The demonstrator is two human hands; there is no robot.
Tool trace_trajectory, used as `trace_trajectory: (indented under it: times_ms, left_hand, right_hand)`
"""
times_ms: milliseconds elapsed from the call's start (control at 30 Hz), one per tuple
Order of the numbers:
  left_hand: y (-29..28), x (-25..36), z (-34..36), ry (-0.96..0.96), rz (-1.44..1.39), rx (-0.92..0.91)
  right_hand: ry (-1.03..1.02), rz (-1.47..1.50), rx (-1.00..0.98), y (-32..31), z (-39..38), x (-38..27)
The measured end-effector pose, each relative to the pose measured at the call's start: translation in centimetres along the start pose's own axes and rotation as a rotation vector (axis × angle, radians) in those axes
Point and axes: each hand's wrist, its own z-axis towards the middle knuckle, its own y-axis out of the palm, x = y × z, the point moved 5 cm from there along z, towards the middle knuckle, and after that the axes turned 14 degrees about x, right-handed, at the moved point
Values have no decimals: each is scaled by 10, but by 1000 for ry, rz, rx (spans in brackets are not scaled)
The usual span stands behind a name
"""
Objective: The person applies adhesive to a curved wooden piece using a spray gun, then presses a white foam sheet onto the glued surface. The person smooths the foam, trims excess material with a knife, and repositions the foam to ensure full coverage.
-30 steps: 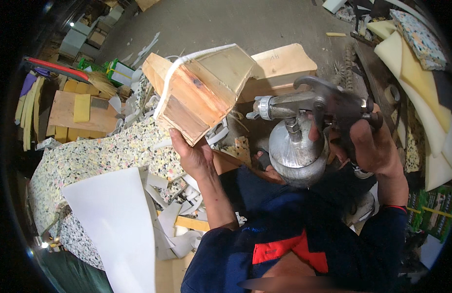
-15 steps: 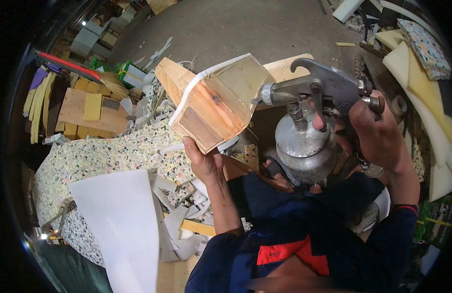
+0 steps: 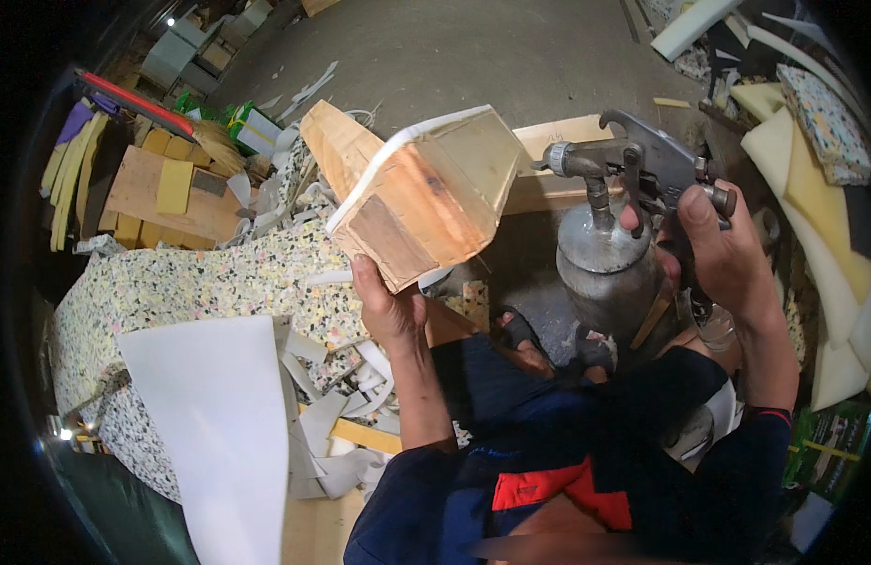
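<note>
My left hand (image 3: pixel 390 309) grips the lower corner of an angular wooden piece (image 3: pixel 431 207), which has a white strip along one edge and a pale translucent upper section. My right hand (image 3: pixel 732 259) is wrapped round a metal spray gun (image 3: pixel 666 155), a fingertip by its trigger. A dull silver cup (image 3: pixel 600 254) hangs under the gun, whose nozzle points left at the wooden piece, a short gap away. A pale wooden board (image 3: pixel 558 137) lies behind both.
Speckled foam (image 3: pixel 172 282), a white sheet (image 3: pixel 205 395) and offcuts (image 3: pixel 341 405) lie at left. Foam strips, a wooden board (image 3: pixel 129 188) and a broom (image 3: pixel 209 141) are farther back. Cream foam sheets (image 3: pixel 822 245) are piled at right. My sandalled feet (image 3: pixel 525 344) rest on the grey floor (image 3: pixel 483 56).
The spray gun in my right hand has moved right and tilted a little, showing more of its cup. The wooden piece in my left hand has shifted slightly right.
</note>
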Motion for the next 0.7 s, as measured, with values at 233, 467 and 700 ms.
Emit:
trace_trajectory:
  times_ms: [233,467,700]
  left_hand:
    - [23,4,-12,79,71,-143]
    - [31,2,-18,86,76,-182]
    - [30,3,-19,53,80,-120]
  right_hand:
    - [-21,-60,0,-13,0,-32]
    - [-56,-167,91,-8,-10,-58]
    - [-65,-54,-105,-22,3,-35]
